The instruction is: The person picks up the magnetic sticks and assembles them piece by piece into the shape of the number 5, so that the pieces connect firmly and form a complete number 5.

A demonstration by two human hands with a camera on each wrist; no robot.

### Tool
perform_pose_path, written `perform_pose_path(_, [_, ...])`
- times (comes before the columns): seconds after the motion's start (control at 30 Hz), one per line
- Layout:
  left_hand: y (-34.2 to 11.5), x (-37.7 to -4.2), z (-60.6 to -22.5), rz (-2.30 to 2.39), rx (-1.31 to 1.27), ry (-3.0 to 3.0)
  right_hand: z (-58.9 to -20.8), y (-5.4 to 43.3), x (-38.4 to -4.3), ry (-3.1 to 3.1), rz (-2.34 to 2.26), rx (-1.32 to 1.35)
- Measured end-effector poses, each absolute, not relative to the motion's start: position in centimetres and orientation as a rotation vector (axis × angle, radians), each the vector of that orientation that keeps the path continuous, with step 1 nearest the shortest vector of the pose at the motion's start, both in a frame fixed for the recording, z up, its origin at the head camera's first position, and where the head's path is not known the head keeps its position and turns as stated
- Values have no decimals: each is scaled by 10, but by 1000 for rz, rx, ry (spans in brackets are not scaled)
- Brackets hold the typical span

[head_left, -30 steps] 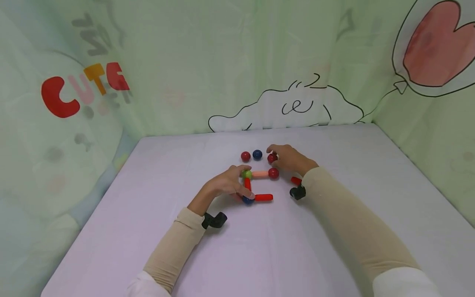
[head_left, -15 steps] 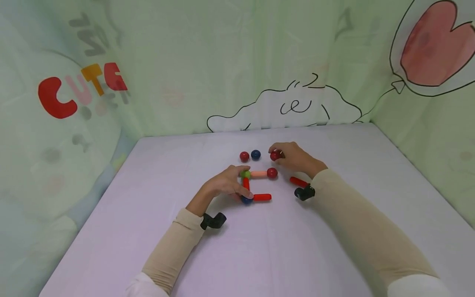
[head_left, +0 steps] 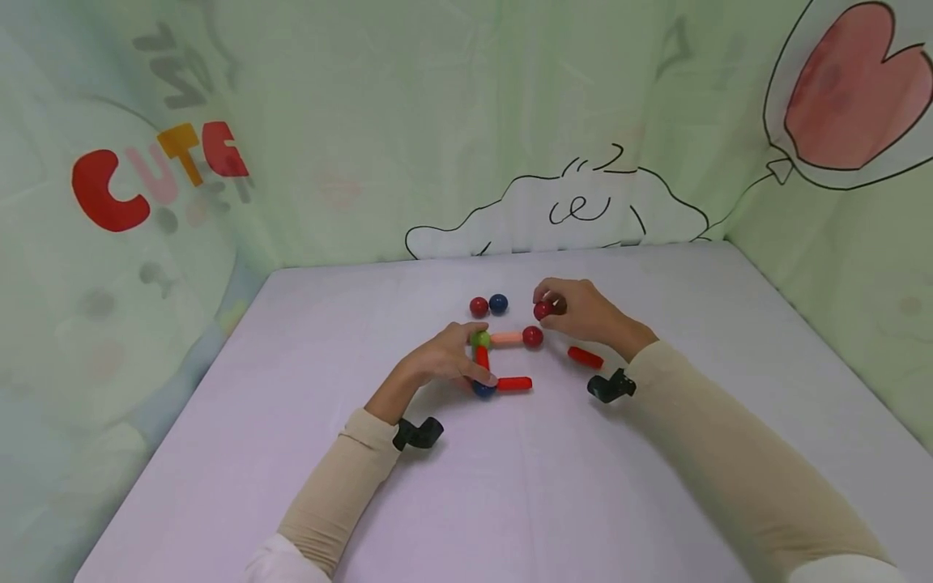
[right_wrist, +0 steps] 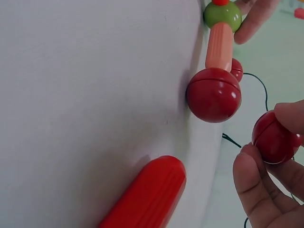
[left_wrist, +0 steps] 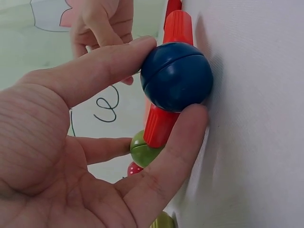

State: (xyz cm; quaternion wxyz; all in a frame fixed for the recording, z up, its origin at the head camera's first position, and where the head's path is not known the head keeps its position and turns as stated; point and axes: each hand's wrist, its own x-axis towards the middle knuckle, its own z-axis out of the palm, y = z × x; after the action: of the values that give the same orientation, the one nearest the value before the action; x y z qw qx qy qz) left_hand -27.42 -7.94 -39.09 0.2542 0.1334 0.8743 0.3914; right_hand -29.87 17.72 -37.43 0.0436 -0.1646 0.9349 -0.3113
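My left hand (head_left: pixel 448 354) steadies a joined frame of balls and sticks, thumb and a finger gripping its blue ball (left_wrist: pixel 176 77). Another finger touches the green ball (left_wrist: pixel 145 149). A red stick (left_wrist: pixel 161 126) links these two balls, and a second red stick (head_left: pixel 514 384) points right from the blue one. From the green ball a salmon-pink stick (right_wrist: pixel 220 46) leads to a red ball (right_wrist: pixel 213 96). Just beyond that corner my right hand (head_left: pixel 583 309) pinches a loose red ball (right_wrist: pixel 274 137) between thumb and fingers, above the table in the right wrist view.
Behind the frame, a red ball (head_left: pixel 479 307) and a dark blue ball (head_left: pixel 499 304) lie side by side. A loose red stick (head_left: pixel 585 357) rests near my right wrist. The lilac tabletop (head_left: pixel 466 486) meets a printed curtain (head_left: pixel 364 162) at the back.
My right hand has drawn slightly right with the red ball, away from the red and blue pair. The loose red stick shows fully now. My left hand holds its place.
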Motion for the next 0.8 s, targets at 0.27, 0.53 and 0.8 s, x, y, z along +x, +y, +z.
perform_pose_path(0.27, [-79, -275, -391, 1146, 335, 2332, -370, 178, -288, 2801, -966, -538])
perform_pose_path(0.53, [-79, -278, -391, 1053, 380, 2417, -371, 179, -280, 2725, -941, -598])
perform_pose_path(0.8, [-79, -278, -394, 1065, 360, 2438, -375, 176, -272, 2645, -851, -631])
